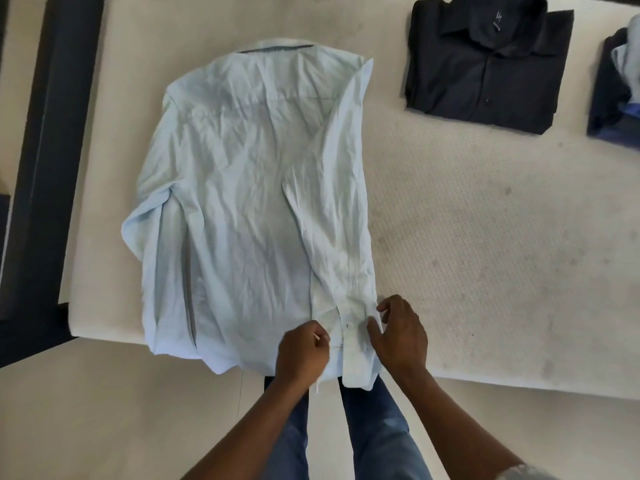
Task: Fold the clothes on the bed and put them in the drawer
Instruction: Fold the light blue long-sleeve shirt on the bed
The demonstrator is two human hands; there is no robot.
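A light blue long-sleeved shirt [242, 188] lies back-up on the bed [485, 237], collar at the far end. Its right side and sleeve are folded inward, and the cuff hangs over the bed's near edge. My left hand [304, 351] pinches the fabric just left of the cuff at the hem. On the cuff's right edge my right hand [398, 334] grips it with thumb and fingers. The left sleeve lies bunched along the shirt's left side.
A folded dark shirt [485, 64] lies at the far right of the bed. A second folded dark and blue garment [616, 88] sits at the right edge. A dark bed frame [45, 168] runs down the left. Beige floor lies below, with my jeans-clad legs.
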